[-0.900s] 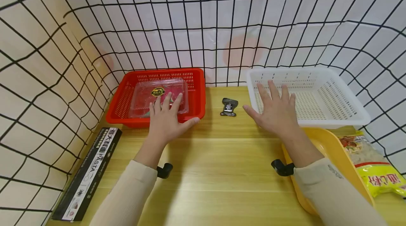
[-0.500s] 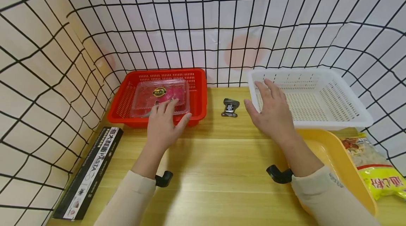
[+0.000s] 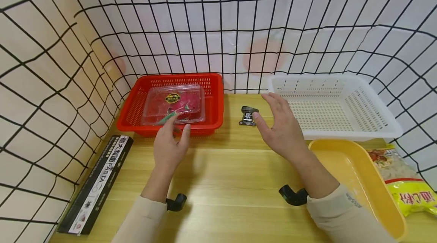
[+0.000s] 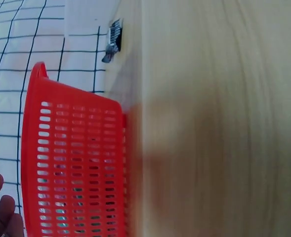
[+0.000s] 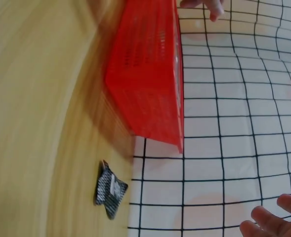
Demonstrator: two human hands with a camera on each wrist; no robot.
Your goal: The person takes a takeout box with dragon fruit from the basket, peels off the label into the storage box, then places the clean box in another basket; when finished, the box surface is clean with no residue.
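My left hand (image 3: 169,146) hovers at the front rim of a red basket (image 3: 218,102), its fingers loosely bent and holding nothing. Inside that basket lies a clear plastic box (image 3: 189,102) with a dark and gold label and pink and green contents. My right hand (image 3: 283,131) is in the air by the near left corner of a white basket (image 3: 341,135), relaxed and holding nothing. Its thumb overlaps a small black wrapped packet (image 3: 246,116) in the head view. The same packet (image 5: 110,190) lies on the wood in the right wrist view.
A long black pasta box (image 3: 97,184) lies on the left of the wooden table (image 3: 218,193). At the right are a yellow tray (image 3: 348,171), partly under my right forearm, and a yellow-labelled bag (image 3: 407,186). Black wire mesh (image 3: 235,30) stands behind and at both sides.
Both hands have drawn back toward me. The left has left the space over the clear box; the right has shifted left from over the white basket toward the packet. Fingers have bent slightly.
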